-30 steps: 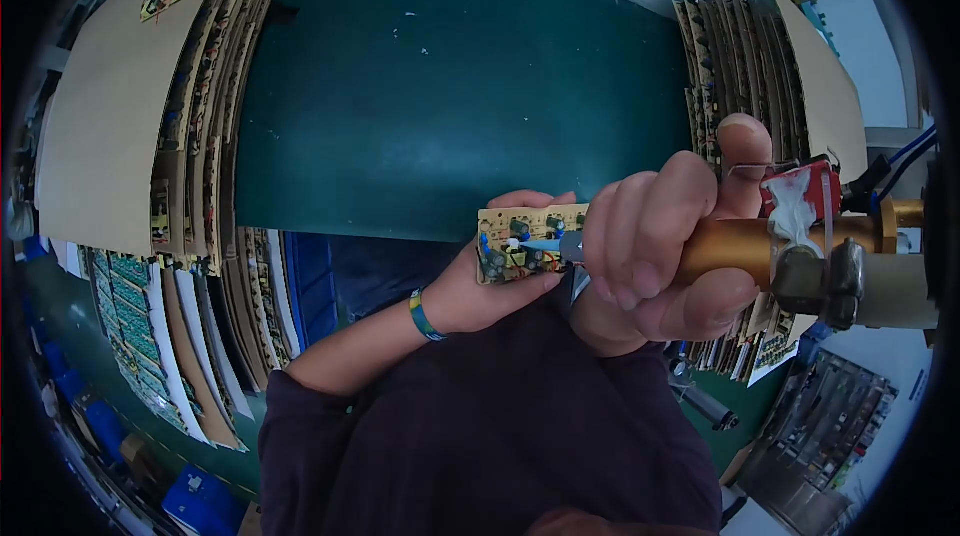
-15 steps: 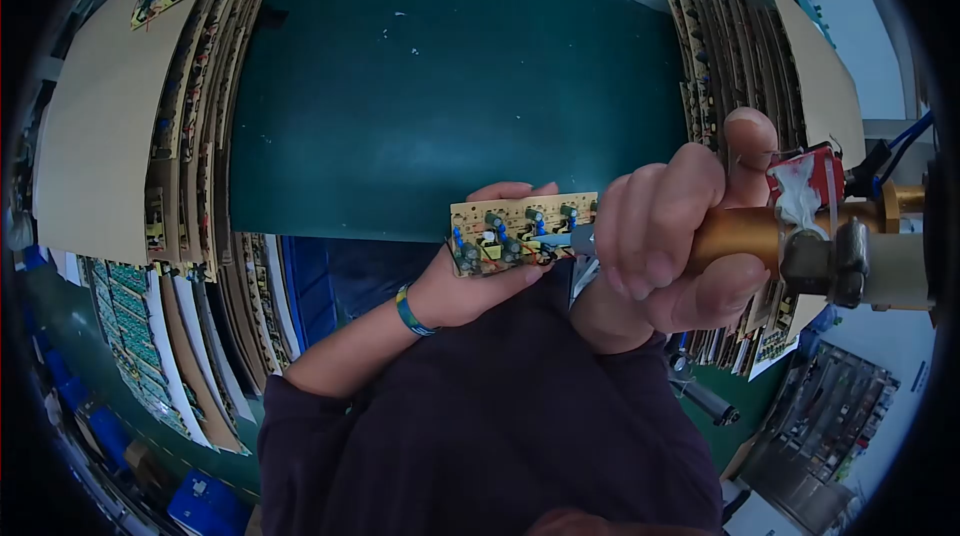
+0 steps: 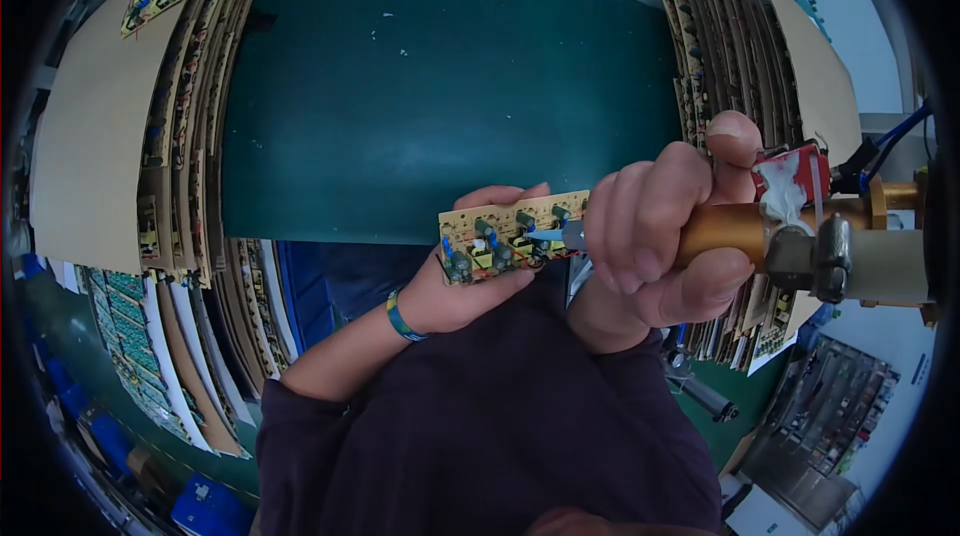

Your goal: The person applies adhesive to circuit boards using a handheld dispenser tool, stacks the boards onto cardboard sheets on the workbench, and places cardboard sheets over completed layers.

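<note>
In my left hand [image 3: 445, 304] is a tan circuit board [image 3: 462, 222] with several green, blue and yellow components on its upper face. The fingers hold its far edge and the thumb lies along the near edge. My right hand [image 3: 650, 221] is wrapped round a brass-coloured glue gun [image 3: 735, 234] with a red switch block [image 3: 797, 176] on top. Its pointed grey-blue nozzle [image 3: 558, 234] reaches over the right half of the board, the tip among the components. Whether the tip touches one, I cannot tell. My right fingers hide the board's right end.
A green work surface [image 3: 430, 96] lies ahead. Stacks of boards between cardboard sheets stand at the left [image 3: 185, 126] and right [image 3: 725, 66]. Further boards [image 3: 125, 326] stand at lower left, near a blue bin [image 3: 208, 504]. A hose and cables [image 3: 895, 151] run off to the right.
The nozzle tip has shifted left and up across the board, from near its lower edge to between components further up. Both hands and the board sit slightly further left in view.
</note>
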The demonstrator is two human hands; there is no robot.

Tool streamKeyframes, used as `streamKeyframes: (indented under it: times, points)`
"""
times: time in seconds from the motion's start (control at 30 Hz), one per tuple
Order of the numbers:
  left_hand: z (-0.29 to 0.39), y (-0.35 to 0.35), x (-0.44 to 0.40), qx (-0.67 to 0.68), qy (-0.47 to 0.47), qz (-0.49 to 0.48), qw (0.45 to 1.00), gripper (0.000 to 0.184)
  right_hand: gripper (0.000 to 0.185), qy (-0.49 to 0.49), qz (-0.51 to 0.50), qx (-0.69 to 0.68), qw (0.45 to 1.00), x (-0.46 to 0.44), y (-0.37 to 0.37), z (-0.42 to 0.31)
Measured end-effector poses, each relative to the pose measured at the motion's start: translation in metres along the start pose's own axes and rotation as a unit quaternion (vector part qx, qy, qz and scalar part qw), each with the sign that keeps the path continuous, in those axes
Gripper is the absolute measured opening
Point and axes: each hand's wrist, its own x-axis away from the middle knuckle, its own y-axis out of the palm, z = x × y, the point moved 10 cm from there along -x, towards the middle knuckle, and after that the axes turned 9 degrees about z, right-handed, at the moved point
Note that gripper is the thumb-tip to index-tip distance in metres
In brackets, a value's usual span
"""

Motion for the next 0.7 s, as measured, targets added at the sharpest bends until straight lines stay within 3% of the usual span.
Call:
streamKeyframes:
  times: [0.1, 0.4, 0.7]
  points:
    - [0.0005, 0.0010, 0.0000, -0.006, 0.002, -0.003, 1.000, 0.065, 0.064, -0.007, -0.037, -0.012, 0.999, 0.0011, 0.0048, -0.0007]
    - [0.0000, 0.0030, -0.0004, -0.005, -0.009, -0.001, 1.000, 0.065, 0.055, 0.013, 0.031, 0.016, 0.999, 0.0017, -0.0009, -0.0010]
    - [-0.0012, 0.0017, -0.0018, -0.012, -0.007, 0.002, 1.000, 0.066, 0.060, 0.012, -0.003, 0.006, 1.000, 0.0017, -0.0003, -0.0006]
